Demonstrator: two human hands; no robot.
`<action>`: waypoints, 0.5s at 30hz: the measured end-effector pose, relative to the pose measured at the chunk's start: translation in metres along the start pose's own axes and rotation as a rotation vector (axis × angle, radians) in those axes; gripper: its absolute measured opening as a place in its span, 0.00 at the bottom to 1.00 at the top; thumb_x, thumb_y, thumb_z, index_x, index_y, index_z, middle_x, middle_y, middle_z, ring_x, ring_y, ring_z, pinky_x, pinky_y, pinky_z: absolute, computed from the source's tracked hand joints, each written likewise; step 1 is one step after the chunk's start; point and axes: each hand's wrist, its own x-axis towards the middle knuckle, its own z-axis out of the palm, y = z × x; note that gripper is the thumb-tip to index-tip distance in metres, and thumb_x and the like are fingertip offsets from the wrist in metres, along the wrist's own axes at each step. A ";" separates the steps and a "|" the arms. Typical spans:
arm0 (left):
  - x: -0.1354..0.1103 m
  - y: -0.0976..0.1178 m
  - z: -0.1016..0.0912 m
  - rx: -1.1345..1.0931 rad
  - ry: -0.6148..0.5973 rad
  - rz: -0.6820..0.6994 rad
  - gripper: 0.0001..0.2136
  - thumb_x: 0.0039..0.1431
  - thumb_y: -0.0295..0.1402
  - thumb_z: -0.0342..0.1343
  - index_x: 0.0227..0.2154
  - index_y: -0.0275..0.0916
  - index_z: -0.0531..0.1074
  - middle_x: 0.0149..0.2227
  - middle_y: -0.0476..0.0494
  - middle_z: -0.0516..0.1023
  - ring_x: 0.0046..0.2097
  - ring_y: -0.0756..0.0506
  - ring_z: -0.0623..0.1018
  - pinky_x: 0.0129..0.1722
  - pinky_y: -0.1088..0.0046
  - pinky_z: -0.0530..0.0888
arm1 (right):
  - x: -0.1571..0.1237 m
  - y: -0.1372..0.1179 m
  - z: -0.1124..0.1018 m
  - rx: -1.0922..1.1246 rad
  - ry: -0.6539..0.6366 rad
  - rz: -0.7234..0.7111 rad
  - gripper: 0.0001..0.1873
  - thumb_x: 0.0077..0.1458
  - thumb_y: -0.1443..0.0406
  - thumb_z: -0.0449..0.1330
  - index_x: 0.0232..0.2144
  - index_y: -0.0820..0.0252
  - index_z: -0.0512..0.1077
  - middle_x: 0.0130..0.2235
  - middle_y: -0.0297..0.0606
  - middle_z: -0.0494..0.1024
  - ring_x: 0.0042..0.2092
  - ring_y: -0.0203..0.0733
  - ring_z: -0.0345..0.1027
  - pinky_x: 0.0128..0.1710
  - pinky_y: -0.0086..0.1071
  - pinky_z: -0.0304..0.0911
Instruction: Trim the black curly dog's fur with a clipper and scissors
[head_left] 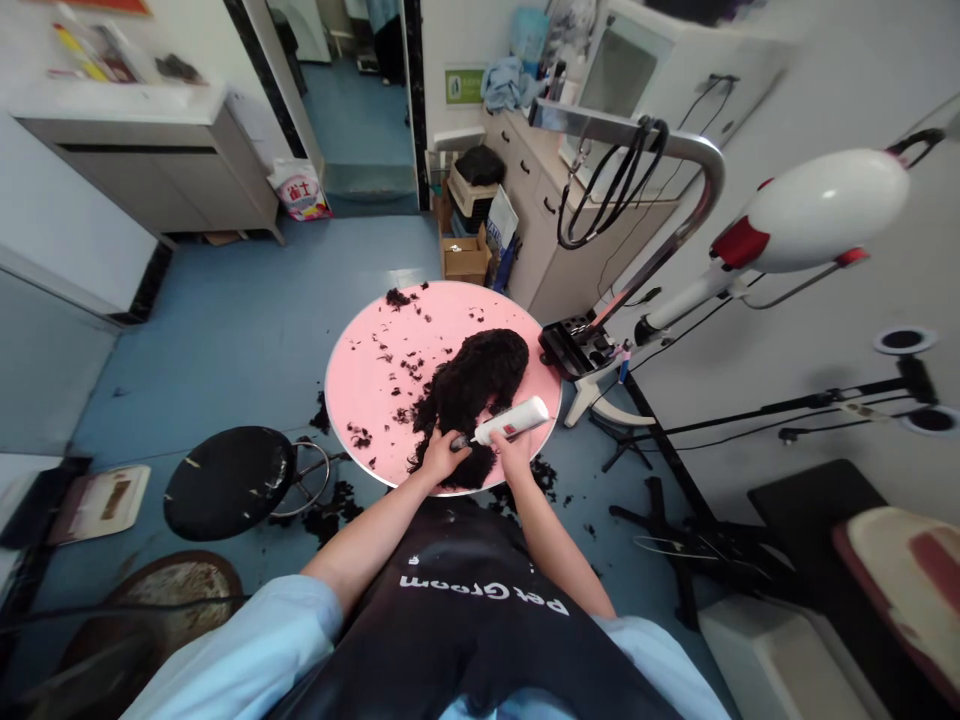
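A dog with curly black fur (484,375) is on the round pink table (360,360). My right hand (511,458) is closed around a white hair clipper (517,418), its head pointing left and down into the fur. Close to the clipper's head, my left hand (444,460) has its fingers bent together at the dog's coat. What those fingers grip is hidden by dark fur. Cut black tufts (397,298) are scattered over the table's left part.
A metal grooming arm (705,190) with black loops rises on the right, beside a white dryer (825,210). A black tool tray (574,350) meets the table's right edge. At left stands a black round stool (229,482). Fur lies on the floor.
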 end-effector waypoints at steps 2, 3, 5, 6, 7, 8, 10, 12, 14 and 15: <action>0.000 0.001 -0.001 0.000 -0.004 0.007 0.15 0.53 0.40 0.62 0.43 0.42 0.75 0.45 0.41 0.65 0.48 0.40 0.73 0.51 0.65 0.70 | -0.005 -0.004 0.010 -0.020 -0.053 -0.019 0.29 0.37 0.66 0.68 0.44 0.57 0.64 0.38 0.36 0.76 0.39 0.42 0.72 0.42 0.36 0.70; 0.000 0.001 -0.001 0.003 -0.009 0.007 0.15 0.53 0.40 0.62 0.43 0.42 0.75 0.45 0.40 0.65 0.48 0.40 0.73 0.51 0.65 0.70 | -0.006 -0.005 0.014 -0.029 -0.070 -0.025 0.30 0.37 0.66 0.68 0.45 0.57 0.64 0.38 0.36 0.76 0.39 0.42 0.72 0.43 0.37 0.70; 0.001 0.001 -0.002 0.010 -0.021 -0.004 0.15 0.53 0.40 0.62 0.43 0.42 0.75 0.46 0.40 0.65 0.49 0.40 0.73 0.51 0.64 0.70 | -0.008 -0.007 0.020 -0.046 -0.090 -0.031 0.29 0.38 0.65 0.68 0.44 0.58 0.64 0.38 0.37 0.76 0.39 0.43 0.72 0.43 0.39 0.70; 0.001 0.002 -0.002 0.013 -0.025 -0.012 0.15 0.53 0.40 0.62 0.42 0.42 0.75 0.46 0.40 0.65 0.49 0.40 0.73 0.51 0.64 0.70 | -0.008 -0.008 0.022 -0.055 -0.098 -0.034 0.28 0.39 0.65 0.67 0.44 0.58 0.64 0.38 0.38 0.76 0.39 0.43 0.72 0.44 0.40 0.70; 0.001 0.002 -0.003 0.015 -0.027 -0.017 0.14 0.53 0.40 0.62 0.42 0.42 0.75 0.46 0.40 0.65 0.49 0.40 0.73 0.51 0.63 0.70 | -0.008 -0.008 0.023 -0.063 -0.103 -0.037 0.27 0.39 0.65 0.67 0.44 0.59 0.64 0.38 0.38 0.76 0.39 0.43 0.72 0.45 0.40 0.69; 0.001 0.002 -0.003 0.015 -0.026 -0.019 0.14 0.53 0.40 0.62 0.42 0.42 0.75 0.47 0.40 0.65 0.49 0.40 0.73 0.51 0.64 0.70 | -0.008 -0.008 0.023 -0.070 -0.107 -0.040 0.27 0.39 0.66 0.67 0.44 0.59 0.65 0.39 0.38 0.76 0.40 0.43 0.72 0.45 0.40 0.69; 0.001 0.002 -0.003 0.015 -0.019 -0.011 0.14 0.53 0.40 0.62 0.41 0.42 0.75 0.46 0.41 0.65 0.49 0.41 0.73 0.50 0.64 0.70 | -0.007 -0.007 0.022 -0.086 -0.112 -0.046 0.28 0.39 0.66 0.66 0.45 0.58 0.64 0.40 0.38 0.76 0.41 0.43 0.72 0.46 0.40 0.68; 0.001 0.001 -0.003 0.015 -0.012 -0.005 0.13 0.53 0.39 0.62 0.41 0.42 0.75 0.45 0.41 0.65 0.47 0.41 0.74 0.50 0.65 0.71 | -0.006 -0.005 0.020 -0.103 -0.113 -0.046 0.29 0.40 0.66 0.65 0.47 0.58 0.64 0.41 0.39 0.76 0.42 0.44 0.72 0.46 0.40 0.69; 0.001 0.001 -0.002 0.017 -0.009 -0.006 0.14 0.52 0.39 0.63 0.41 0.41 0.75 0.44 0.41 0.65 0.46 0.41 0.74 0.49 0.64 0.71 | -0.005 -0.001 0.018 -0.125 -0.108 -0.041 0.29 0.41 0.65 0.65 0.48 0.58 0.64 0.41 0.40 0.76 0.43 0.45 0.72 0.44 0.40 0.69; 0.001 0.000 -0.002 0.017 -0.010 -0.006 0.14 0.52 0.39 0.63 0.42 0.41 0.75 0.43 0.41 0.65 0.46 0.41 0.74 0.49 0.64 0.71 | -0.004 0.002 0.018 -0.136 -0.103 -0.037 0.29 0.41 0.64 0.64 0.48 0.59 0.64 0.41 0.40 0.76 0.43 0.46 0.72 0.43 0.40 0.70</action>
